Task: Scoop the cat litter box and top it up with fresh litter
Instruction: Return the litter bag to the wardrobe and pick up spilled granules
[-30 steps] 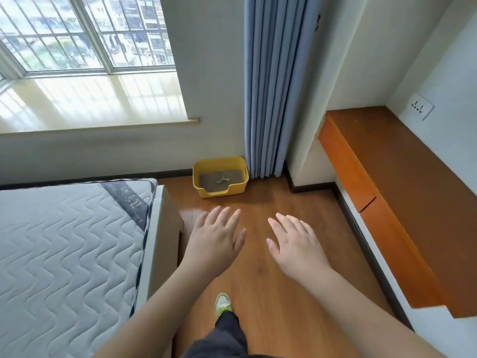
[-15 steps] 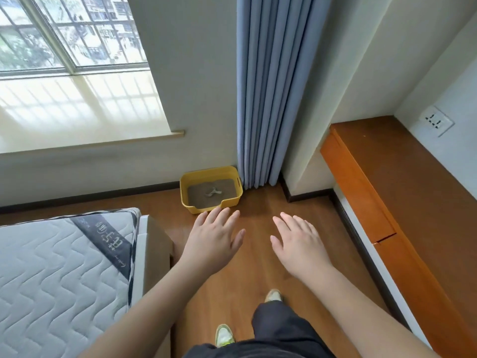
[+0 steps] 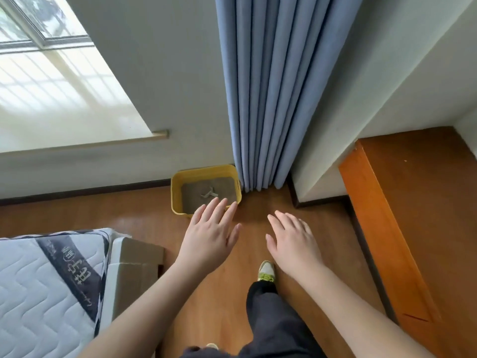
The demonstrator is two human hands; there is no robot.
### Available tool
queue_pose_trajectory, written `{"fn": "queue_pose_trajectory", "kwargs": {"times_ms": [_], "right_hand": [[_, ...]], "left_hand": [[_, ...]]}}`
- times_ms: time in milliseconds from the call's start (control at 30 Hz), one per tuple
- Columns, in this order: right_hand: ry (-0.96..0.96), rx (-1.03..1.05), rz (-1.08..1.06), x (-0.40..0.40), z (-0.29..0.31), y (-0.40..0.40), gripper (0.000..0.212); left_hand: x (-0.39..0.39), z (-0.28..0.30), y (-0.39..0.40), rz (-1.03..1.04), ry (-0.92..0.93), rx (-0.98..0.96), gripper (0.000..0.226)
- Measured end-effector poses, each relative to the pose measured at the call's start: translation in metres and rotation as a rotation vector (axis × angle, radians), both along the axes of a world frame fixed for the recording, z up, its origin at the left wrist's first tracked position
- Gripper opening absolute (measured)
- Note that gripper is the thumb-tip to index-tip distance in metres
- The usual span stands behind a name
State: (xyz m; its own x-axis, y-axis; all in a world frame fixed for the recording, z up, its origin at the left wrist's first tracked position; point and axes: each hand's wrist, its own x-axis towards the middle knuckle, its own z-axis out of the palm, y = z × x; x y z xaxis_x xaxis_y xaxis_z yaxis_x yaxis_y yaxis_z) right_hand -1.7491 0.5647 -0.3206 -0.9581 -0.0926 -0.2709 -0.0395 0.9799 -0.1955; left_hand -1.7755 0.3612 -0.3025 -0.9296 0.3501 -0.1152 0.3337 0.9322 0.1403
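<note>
Left hand (image 3: pixel 210 239), right hand (image 3: pixel 294 241) both empty, fingers straight, above floor (image 3: pixel 144 215); yellow litter box (image 3: pixel 178 195) ahead beside curtain (image 3: pixel 263 99).

Yellow litter box (image 3: pixel 178 192) holding grey-brown litter (image 3: pixel 196 195), blue pleated curtain (image 3: pixel 268 99), white wave-quilted mattress (image 3: pixel 33 285), orange-brown wooden floor (image 3: pixel 144 218).

The litter box (image 3: pixel 178 192) is a yellow rectangular plastic tray with rounded corners and upright walls. It stands flat on the wooden floor (image 3: pixel 144 213), its far side close against the wall's dark baseboard and its right far corner just beside the hanging blue curtain (image 3: pixel 260 99). Grey-brown litter (image 3: pixel 196 200) fills its bottom in a fairly even layer. A small pale scoop (image 3: pixel 209 194) lies on the litter near the middle, its shape hard to make out.
</note>
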Motion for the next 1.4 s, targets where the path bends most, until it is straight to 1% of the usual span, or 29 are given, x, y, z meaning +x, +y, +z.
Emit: {"fn": "queue_pose_trajectory", "kwargs": {"times_ms": [200, 333, 500, 667, 833, 967, 1033, 1200, 1333, 1400], "right_hand": [[0.036, 0.005, -0.026, -0.089, -0.056, 0.021, 0.051], [-0.011, 0.018, -0.050, -0.126, -0.116, 0.019, 0.057], [-0.020, 0.013, -0.109, -0.139, -0.223, 0.016, 0.060], [-0.001, 0.012, -0.188, -0.128, -0.340, 0.027, 0.061], [-0.060, 0.034, -0.187, -0.128, -0.458, 0.039, 0.065], [-0.093, 0.032, -0.100, -0.150, -0.544, 0.043, 0.067], [-0.098, 0.036, -0.094, -0.162, -0.582, 0.050, 0.068], [-0.053, 0.062, -0.113, -0.183, -0.647, 0.081, 0.071], [-0.088, 0.074, -0.215, -0.194, -0.685, 0.104, 0.085], [-0.107, 0.068, -0.217, -0.199, -0.702, 0.109, 0.090]], "left_hand": [[-0.080, -0.050, 0.018, 0.002, -0.027, -0.016, 0.061], [-0.110, -0.107, 0.025, 0.007, -0.037, 0.028, 0.066], [-0.131, -0.214, 0.026, -0.035, -0.048, 0.067, 0.070], [-0.127, -0.331, 0.022, -0.018, -0.123, 0.083, 0.070], [-0.133, -0.462, 0.033, -0.044, -0.154, 0.071, 0.071], [-0.152, -0.549, 0.048, -0.072, -0.134, 0.036, 0.073], [-0.158, -0.590, 0.053, -0.086, -0.122, 0.012, 0.074], [-0.169, -0.674, 0.064, -0.143, -0.111, -0.026, 0.074], [-0.180, -0.721, 0.084, -0.259, -0.100, -0.025, 0.071], [-0.185, -0.742, 0.092, -0.271, -0.096, -0.039, 0.070]]}}
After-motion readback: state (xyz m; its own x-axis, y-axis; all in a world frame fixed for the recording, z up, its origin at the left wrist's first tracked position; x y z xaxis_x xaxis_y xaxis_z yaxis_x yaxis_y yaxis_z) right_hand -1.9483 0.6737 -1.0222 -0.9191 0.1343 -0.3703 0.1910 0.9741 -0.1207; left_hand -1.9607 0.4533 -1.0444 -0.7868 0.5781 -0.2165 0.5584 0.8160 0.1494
